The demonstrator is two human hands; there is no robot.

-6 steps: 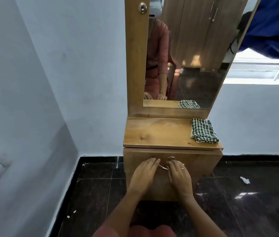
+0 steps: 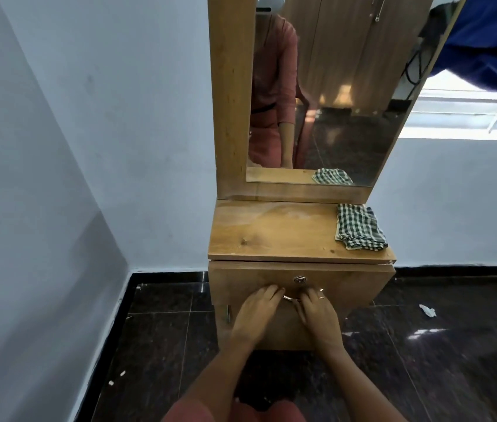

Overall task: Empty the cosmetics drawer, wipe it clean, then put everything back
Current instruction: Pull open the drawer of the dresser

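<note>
- Drawer (image 2: 353, 283): wooden front, lower centre of the frame, directly under the dresser top (image 2: 271, 236); contents hidden.
- Lock (image 2: 299, 279): round, metal, upper middle of the drawer front, just above the handle.
- Handle (image 2: 289, 298): metal, only a short piece showed between the two hands.
- Left hand (image 2: 256, 315): palm down on the drawer front, fingertips at the handle's left end; could not tell whether they hooked it.
- Right hand (image 2: 320, 318): fingers bent over the handle's right end, grasping it; a ring (image 2: 321, 297) on one finger.
- Checked cloth (image 2: 360, 228): folded, green and white, at the right end of the dresser top.
- Mirror (image 2: 347, 102): upper centre, above the dresser top, reflecting the cloth.
- Paper scrap (image 2: 427, 310): white, on the dark floor (image 2: 423, 376), right of the drawer.
</note>
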